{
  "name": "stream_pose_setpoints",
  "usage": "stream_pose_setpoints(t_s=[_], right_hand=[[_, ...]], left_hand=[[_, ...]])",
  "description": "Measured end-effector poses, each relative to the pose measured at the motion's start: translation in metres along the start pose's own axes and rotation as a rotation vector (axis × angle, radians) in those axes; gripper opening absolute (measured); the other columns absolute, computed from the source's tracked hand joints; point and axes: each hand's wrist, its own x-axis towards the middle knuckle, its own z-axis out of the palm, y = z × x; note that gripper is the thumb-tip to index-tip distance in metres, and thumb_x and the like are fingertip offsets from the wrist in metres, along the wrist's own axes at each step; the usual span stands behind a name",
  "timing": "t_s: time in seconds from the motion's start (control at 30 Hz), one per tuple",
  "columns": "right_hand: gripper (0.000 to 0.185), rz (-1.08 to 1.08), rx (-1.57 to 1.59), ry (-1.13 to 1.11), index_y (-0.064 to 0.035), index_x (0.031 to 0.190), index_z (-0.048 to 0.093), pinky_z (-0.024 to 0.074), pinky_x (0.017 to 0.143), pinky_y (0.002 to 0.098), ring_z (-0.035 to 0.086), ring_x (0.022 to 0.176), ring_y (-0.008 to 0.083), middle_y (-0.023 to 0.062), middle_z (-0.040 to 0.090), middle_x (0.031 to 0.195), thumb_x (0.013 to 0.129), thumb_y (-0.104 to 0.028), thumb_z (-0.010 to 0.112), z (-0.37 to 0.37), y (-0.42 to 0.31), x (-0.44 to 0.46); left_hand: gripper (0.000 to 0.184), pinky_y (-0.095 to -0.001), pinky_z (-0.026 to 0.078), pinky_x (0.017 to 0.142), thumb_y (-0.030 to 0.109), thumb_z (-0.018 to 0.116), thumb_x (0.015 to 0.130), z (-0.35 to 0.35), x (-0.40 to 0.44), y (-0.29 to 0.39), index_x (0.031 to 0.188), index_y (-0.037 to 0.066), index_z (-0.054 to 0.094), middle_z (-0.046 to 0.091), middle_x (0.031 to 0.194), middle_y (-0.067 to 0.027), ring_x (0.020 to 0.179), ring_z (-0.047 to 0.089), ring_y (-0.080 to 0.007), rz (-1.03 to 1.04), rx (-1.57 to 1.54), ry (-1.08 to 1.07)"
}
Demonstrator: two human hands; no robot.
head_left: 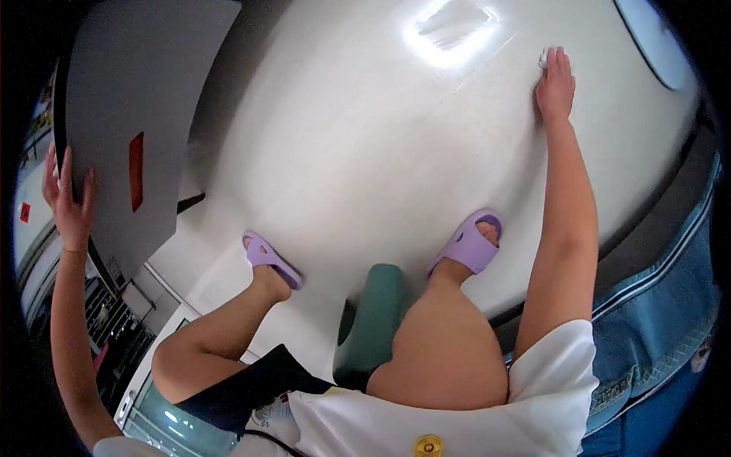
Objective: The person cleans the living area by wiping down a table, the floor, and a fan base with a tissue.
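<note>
My right hand (557, 90) reaches down to the pale floor (365, 137), fingers close together. A small white crumpled piece (544, 58), which looks like tissue, shows at its fingertips. My left hand (70, 199) is raised at the far left, fingers spread and stretched out. It rests at the dark edge of a grey panel (145, 84) that has a reddish-brown slot or handle (136, 172). Whether the fingers press on that edge, I cannot tell.
A green stool (378, 312) stands between my legs. Purple slippers (470, 242) are on my feet. Blue denim (655, 305) hangs along a dark edge at right. A glass-topped white unit (171, 419) and a dark rack (114, 324) are at lower left. A white rounded object (659, 46) lies top right.
</note>
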Motion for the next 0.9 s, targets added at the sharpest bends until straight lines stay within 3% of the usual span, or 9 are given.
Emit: stream_pose_setpoints(t_s=[0.1,0.13,0.17,0.3,0.37,0.43,0.7,0.83,0.9], right_hand=[[0.039,-0.182,0.334,0.025,-0.0074,0.126,0.044,0.0256,0.103,0.0389,0.031,0.127,0.0264,0.0115,0.038,0.135,0.089,-0.019,0.039,-0.007,0.010,-0.002],[0.045,-0.232,0.357,0.010,-0.0113,0.129,0.041,0.0254,0.105,0.0354,0.035,0.125,0.0277,0.0121,0.039,0.135,0.085,-0.005,0.039,-0.036,-0.025,-0.020],[0.043,-0.073,0.576,-0.218,-0.0011,0.123,0.045,0.0259,0.104,0.0375,0.035,0.124,0.0283,0.0143,0.041,0.132,0.094,-0.029,0.030,-0.046,-0.050,-0.040],[0.037,-0.664,0.757,-1.014,-0.0097,0.127,0.043,0.0249,0.105,0.0383,0.039,0.122,0.0206,0.0062,0.039,0.135,0.092,-0.020,0.036,-0.073,-0.122,-0.168],[0.036,-1.159,0.615,-0.607,-0.0146,0.125,0.046,0.0280,0.104,0.0364,0.039,0.123,0.0168,0.0012,0.040,0.135,0.091,-0.022,0.036,-0.052,-0.108,-0.214],[0.038,-0.741,0.631,-1.010,-0.0163,0.125,0.047,0.0232,0.106,0.0396,0.033,0.127,0.0160,-0.0023,0.034,0.140,0.090,-0.021,0.033,-0.060,-0.100,-0.184],[0.047,-0.194,0.218,-0.045,-0.0115,0.128,0.042,0.0236,0.105,0.0383,0.032,0.127,0.0276,0.0102,0.039,0.135,0.083,0.002,0.038,-0.032,0.049,-0.044],[0.040,-0.422,0.402,-0.306,-0.0107,0.128,0.041,0.0261,0.105,0.0373,0.036,0.124,0.0272,0.0103,0.040,0.134,0.089,-0.012,0.038,-0.056,-0.031,-0.102],[0.037,-0.575,0.591,-0.772,-0.0104,0.125,0.045,0.0278,0.103,0.0378,0.041,0.120,0.0234,0.0089,0.043,0.131,0.088,-0.016,0.040,-0.061,-0.089,-0.153]], left_hand=[[0.056,-0.0382,0.027,0.102,0.016,0.062,0.082,0.002,-0.005,-0.006,0.133,0.019,0.038,0.026,0.141,-0.0074,0.127,0.025,-0.0251,-0.039,0.051,-0.026],[0.056,-0.0378,0.026,0.102,0.013,0.062,0.081,0.001,-0.007,-0.008,0.132,0.016,0.039,0.030,0.140,-0.0089,0.127,0.027,-0.0258,-0.035,0.054,-0.039],[0.057,-0.0374,0.024,0.103,0.010,0.063,0.080,-0.001,-0.007,-0.008,0.132,0.013,0.040,0.033,0.138,-0.0104,0.127,0.028,-0.0266,-0.031,0.056,-0.058],[0.059,-0.0384,0.024,0.102,0.010,0.062,0.081,-0.007,-0.001,-0.003,0.134,0.016,0.037,0.030,0.140,-0.0103,0.128,0.026,-0.0274,-0.044,-0.035,-0.037],[0.059,-0.0384,0.025,0.102,0.010,0.061,0.082,-0.010,0.001,-0.002,0.134,0.016,0.036,0.027,0.141,-0.0113,0.128,0.026,-0.0281,-0.044,0.000,-0.026],[0.058,-0.0391,0.025,0.102,0.010,0.060,0.082,-0.011,0.001,-0.007,0.134,0.015,0.036,0.026,0.142,-0.0123,0.128,0.026,-0.0283,-0.007,0.041,-0.039],[0.056,-0.0388,0.029,0.101,0.012,0.059,0.083,-0.006,-0.004,-0.019,0.134,0.017,0.036,0.023,0.142,-0.0102,0.127,0.027,-0.0272,0.025,0.048,-0.104],[0.051,-0.0423,0.026,0.103,0.012,0.055,0.085,0.007,-0.016,-0.027,0.133,0.010,0.036,0.038,0.137,-0.0069,0.125,0.035,-0.0314,0.016,0.036,-0.116],[0.050,-0.0424,0.028,0.102,0.012,0.055,0.085,0.012,-0.015,-0.028,0.132,0.009,0.037,0.037,0.137,-0.0077,0.124,0.036,-0.0313,-0.075,-0.059,-0.140]])
